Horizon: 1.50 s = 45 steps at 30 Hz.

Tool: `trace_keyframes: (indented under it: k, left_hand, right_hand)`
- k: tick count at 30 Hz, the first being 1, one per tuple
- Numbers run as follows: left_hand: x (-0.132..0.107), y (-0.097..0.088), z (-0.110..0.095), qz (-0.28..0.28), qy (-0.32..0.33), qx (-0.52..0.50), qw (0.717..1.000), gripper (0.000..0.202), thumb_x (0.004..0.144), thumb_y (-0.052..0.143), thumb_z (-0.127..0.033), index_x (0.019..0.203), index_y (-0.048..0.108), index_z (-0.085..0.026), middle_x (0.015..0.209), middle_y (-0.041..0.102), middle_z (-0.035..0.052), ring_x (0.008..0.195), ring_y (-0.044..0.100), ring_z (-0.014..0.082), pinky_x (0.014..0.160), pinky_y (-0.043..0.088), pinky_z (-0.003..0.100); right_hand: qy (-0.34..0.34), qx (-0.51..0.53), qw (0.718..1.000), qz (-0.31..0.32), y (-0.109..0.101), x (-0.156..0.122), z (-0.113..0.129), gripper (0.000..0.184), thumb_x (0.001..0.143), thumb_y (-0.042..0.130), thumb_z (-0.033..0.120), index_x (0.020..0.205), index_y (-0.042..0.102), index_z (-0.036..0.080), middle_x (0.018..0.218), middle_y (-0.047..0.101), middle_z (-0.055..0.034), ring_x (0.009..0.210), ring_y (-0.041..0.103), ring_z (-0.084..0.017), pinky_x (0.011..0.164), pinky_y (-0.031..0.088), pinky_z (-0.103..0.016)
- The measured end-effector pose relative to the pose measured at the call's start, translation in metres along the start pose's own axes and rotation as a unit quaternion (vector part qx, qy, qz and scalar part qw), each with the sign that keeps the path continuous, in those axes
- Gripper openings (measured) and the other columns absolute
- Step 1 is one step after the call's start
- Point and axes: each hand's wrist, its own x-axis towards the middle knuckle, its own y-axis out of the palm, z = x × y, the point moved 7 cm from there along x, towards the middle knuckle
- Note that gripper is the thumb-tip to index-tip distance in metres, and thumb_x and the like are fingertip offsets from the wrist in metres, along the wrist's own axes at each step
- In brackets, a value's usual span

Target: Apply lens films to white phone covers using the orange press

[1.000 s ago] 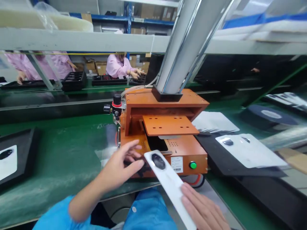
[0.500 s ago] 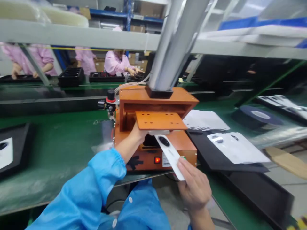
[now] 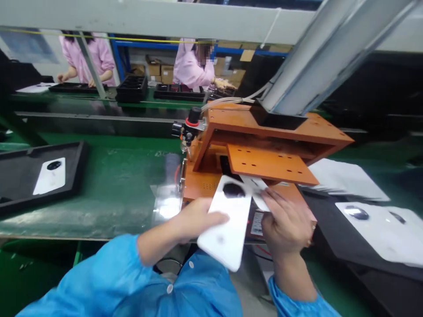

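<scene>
- White back cover [image 3: 228, 224] with a dark oval camera window sits in the lower middle of the frame, tilted, in front of the orange press fixture [image 3: 274, 127] and free of it.
- My left hand [image 3: 194, 218] grips this cover by its left edge, thumb on top, fingers closed under it.
- My right hand [image 3: 287, 222] is just right of it, with the fingers closed on the near end of a second white piece [image 3: 256, 191] that lies at the mouth of the fixture, under the orange plate [image 3: 267, 164].
- I judge the step in hand to be an exchange at the fixture: one cover out, one piece going in.
- A next move would call for pushing the second piece flat and straight into its seat, and for keeping both hands away from the plate.
- Half a second ago the left hand reached under the plate and the right hand held a cover at the front; now the left hand has a cover outside.
- At the left of the frame, a black tray [image 3: 79, 167] on the green belt [image 3: 115, 189] holds another white cover [image 3: 49, 176].
</scene>
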Motion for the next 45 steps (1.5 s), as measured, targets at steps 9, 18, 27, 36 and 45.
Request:
trace_keyframes:
  k: [9,18,27,36,45]
  left_hand:
    - [-0.107,-0.021,0.079,0.003,-0.040,0.333,0.942,0.031,0.096,0.049,-0.046,0.089,0.062,-0.020,0.080,0.070,0.0016,0.071,0.060,0.0176,0.073,0.042,0.029]
    - [-0.117,-0.033,0.095,-0.013,-0.006,0.295,0.955,0.038,0.104,0.046,-0.050,0.094,0.065,-0.020,0.086,0.073,0.0026,0.072,0.063,0.0169,0.068,0.046,0.025]
    - [-0.113,-0.022,0.057,-0.056,0.215,0.425,0.877,0.032,0.106,0.043,-0.028,0.080,0.060,-0.020,0.076,0.065,0.0027,0.071,0.063,0.0179,0.070,0.050,0.029]
    - [-0.100,-0.008,0.048,-0.106,0.374,0.559,0.732,0.015,0.097,0.051,-0.009,0.098,0.062,-0.018,0.119,0.073,0.0118,0.097,0.064,0.0228,0.084,0.054,0.036]
    - [-0.083,-0.013,0.062,-0.143,0.359,0.651,0.654,0.020,0.098,0.049,-0.007,0.089,0.064,-0.017,0.165,0.047,0.0162,0.115,0.060,0.0295,0.095,0.052,0.045]
  right_hand:
    - [-0.032,0.001,0.979,0.202,0.044,0.026,0.006,0.033,0.103,0.048,0.008,0.118,0.077,0.014,0.120,0.078,-0.0098,0.106,0.076,-0.026,0.088,0.057,-0.038]
    - [0.043,0.068,0.955,0.285,0.049,0.018,-0.011,0.038,0.102,0.048,0.016,0.129,0.076,0.017,0.129,0.075,-0.0114,0.115,0.073,-0.030,0.100,0.062,-0.047]
    - [0.105,0.070,0.946,0.298,0.047,0.018,-0.013,0.034,0.104,0.048,0.028,0.125,0.073,0.019,0.133,0.069,-0.0148,0.123,0.064,-0.034,0.102,0.054,-0.053]
    - [0.183,0.042,0.972,0.141,0.013,-0.014,0.007,0.045,0.106,0.046,0.019,0.150,0.053,0.018,0.149,0.058,-0.0193,0.135,0.057,-0.033,0.109,0.043,-0.049]
    - [0.268,-0.108,0.956,0.058,-0.041,-0.125,-0.017,0.048,0.102,0.050,0.012,0.148,0.060,0.024,0.111,0.066,-0.0114,0.098,0.065,-0.026,0.084,0.047,-0.038]
